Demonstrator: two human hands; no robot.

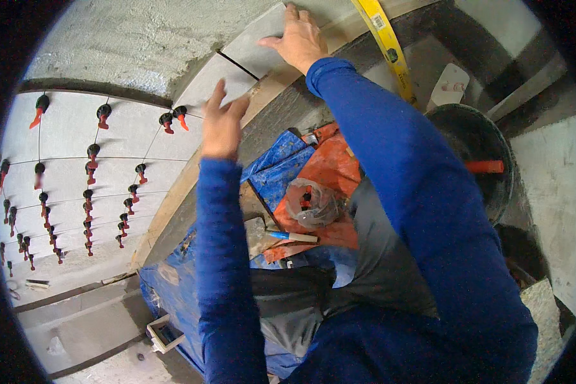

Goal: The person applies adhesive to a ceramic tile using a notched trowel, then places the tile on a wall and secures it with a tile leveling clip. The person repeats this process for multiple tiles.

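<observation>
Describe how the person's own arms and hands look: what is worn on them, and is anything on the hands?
Both arms are covered by long, bright blue knitted sleeves that end at the wrists, plain and without markings. The left hand and the right hand are bare: no gloves, and no ring or watch can be seen. The sleeve fabric looks smooth and close-fitting, with soft folds near the elbows.

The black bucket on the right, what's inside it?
Inside the black bucket an orange-red handle lies across the dark interior. What it belongs to and the bucket's bottom can't be made out; the blue sleeve covers the near side.
</observation>
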